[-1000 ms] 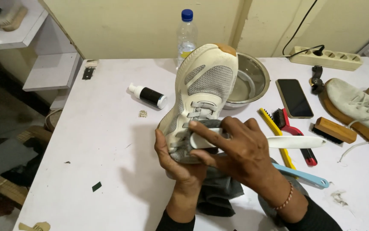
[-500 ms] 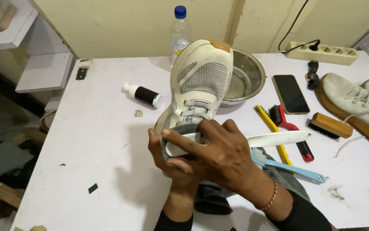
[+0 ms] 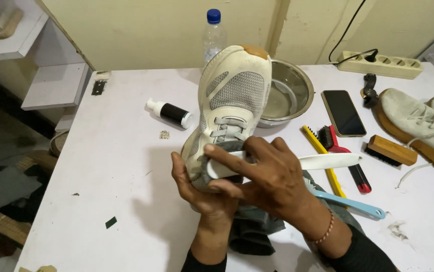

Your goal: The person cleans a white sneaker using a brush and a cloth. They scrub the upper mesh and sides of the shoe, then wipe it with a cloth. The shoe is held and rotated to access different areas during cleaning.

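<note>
Nearest the front edge of the white table [image 3: 101, 166], a dark grey cloth [image 3: 249, 231] was seen bunched beneath the two forearms. Just above it the left hand [image 3: 197, 189] was cupped from below around the heel end of a cream mesh sneaker [image 3: 232, 106], its fingers curled closed on the heel and collar. The right hand [image 3: 265, 174] was laid across the shoe's opening from the right, its fingers wrapped closed around the head end of a white-handled brush [image 3: 328, 161], which was pressed against the collar; the bristles were hidden, so their contact could not be made out. The sneaker was held over the middle of the table, tilted up with its toe pointing away toward the far edge, so that its long axis ran from the fingers outward, while the brush handle lay crosswise, pointing right. A light blue brush handle [image 3: 350, 204], a yellow-handled brush [image 3: 320, 148] and a red-handled brush [image 3: 340, 151] lay just right of the hands. Farther off were a small black bottle [image 3: 171, 113], a black phone [image 3: 343, 112] and a steel bowl [image 3: 287, 95], with a clear water bottle [image 3: 213, 32] at the far edge.
</note>
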